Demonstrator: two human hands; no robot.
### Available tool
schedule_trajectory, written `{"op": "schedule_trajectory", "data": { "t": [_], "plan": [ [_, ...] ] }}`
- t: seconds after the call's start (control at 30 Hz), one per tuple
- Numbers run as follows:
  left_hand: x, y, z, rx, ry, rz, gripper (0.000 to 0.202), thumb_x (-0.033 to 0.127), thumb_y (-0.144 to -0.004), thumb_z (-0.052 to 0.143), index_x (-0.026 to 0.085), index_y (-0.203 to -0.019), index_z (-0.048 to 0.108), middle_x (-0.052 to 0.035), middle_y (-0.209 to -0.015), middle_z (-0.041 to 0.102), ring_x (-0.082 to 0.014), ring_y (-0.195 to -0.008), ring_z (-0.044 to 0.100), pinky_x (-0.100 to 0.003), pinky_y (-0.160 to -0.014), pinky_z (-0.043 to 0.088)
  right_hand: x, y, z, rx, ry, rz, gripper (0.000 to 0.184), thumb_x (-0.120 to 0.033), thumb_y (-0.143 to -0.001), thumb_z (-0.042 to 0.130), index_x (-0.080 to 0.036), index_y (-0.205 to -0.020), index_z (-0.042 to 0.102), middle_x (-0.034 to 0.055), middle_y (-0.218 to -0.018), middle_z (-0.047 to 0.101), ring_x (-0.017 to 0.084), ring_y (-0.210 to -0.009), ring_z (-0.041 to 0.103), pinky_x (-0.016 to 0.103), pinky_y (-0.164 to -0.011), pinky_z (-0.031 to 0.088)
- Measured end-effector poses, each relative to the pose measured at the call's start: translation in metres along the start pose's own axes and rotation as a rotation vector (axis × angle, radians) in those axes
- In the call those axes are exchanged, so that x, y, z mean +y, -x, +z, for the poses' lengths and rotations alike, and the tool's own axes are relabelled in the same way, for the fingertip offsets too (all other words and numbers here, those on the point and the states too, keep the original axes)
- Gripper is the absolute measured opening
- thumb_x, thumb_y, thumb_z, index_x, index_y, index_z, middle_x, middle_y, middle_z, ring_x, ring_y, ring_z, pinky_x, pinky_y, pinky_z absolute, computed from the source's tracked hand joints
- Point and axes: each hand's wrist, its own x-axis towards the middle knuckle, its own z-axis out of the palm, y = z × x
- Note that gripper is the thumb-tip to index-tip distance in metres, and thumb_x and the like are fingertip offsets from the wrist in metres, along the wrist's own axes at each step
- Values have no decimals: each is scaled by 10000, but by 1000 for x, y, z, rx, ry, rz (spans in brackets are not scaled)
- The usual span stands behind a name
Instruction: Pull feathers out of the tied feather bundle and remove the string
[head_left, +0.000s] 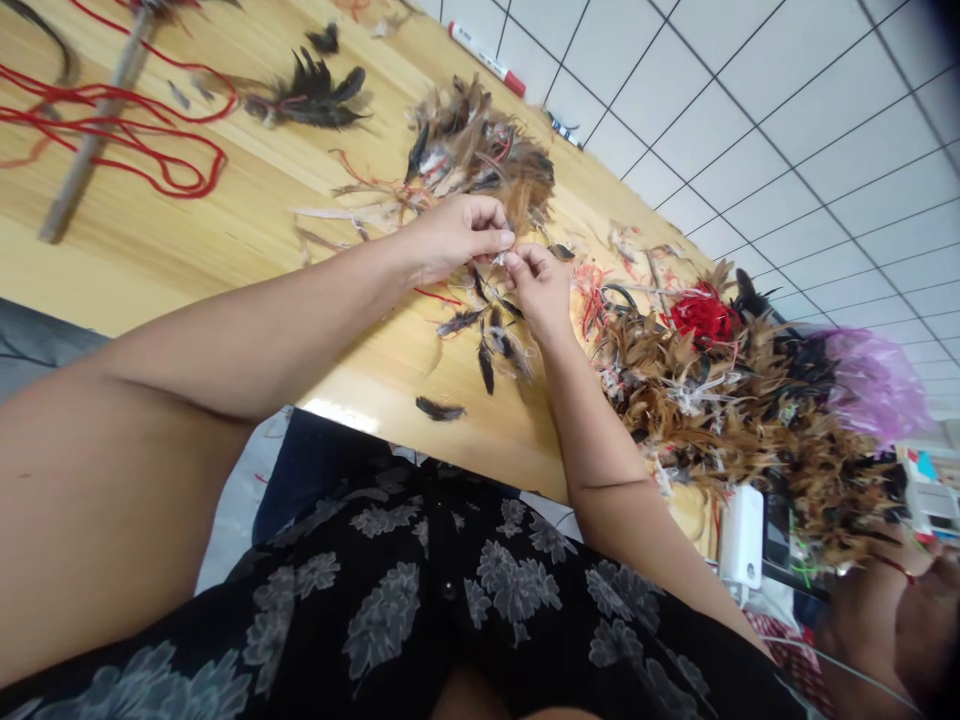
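Observation:
My left hand (469,236) is closed in a pinch, thumb against forefinger, at the near side of a bundle of brown and grey feathers (480,150). My right hand (538,285) pinches close beside it, the two sets of fingertips almost touching. Between them shows a small whitish feather end (500,258); most of it is hidden by the fingers. Several loose dark feathers (491,335) lie on the wooden table (360,370) just below the hands. A single black feather (440,409) rests closer to the table edge.
A large heap of brown feathers (697,400) with red string (703,313) and a purple plastic bag (874,385) lies to the right. Red cord (172,180) crosses a grey stick (97,140) at left. A marker (487,60) lies along the far edge. Another person sits at lower right.

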Motion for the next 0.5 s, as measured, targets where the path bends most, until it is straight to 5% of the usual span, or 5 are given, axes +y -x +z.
{"op": "schedule_trajectory", "data": {
  "t": [0.27,0.37,0.5],
  "plan": [
    [-4,0,-5,-39,-44,34,304,151,-897,915,243,-750,666,34,-703,612,-150,-767,479,-320,-744,366,-18,3,2,-8,196,10,409,-525,-1133,669,-231,-854,728,36,-902,731,225,-1034,726,392,-1081,611],
    [1,1,-4,-17,13,0,337,78,-983,833,241,-763,636,37,-695,647,-151,-716,528,-334,-751,409,-17,4,2,-50,267,-11,365,-468,-1157,617,-228,-940,786,49,-946,752,233,-1044,735,412,-1097,624],
    [17,2,-1,153,84,-82,479,-17,-1140,610,223,-731,545,35,-616,585,-132,-674,481,-302,-727,382,-16,7,-6,-18,513,-45,268,-346,-1148,594,-219,-1129,828,116,-1173,775,285,-1175,721,508,-1197,595]
  ]
}}
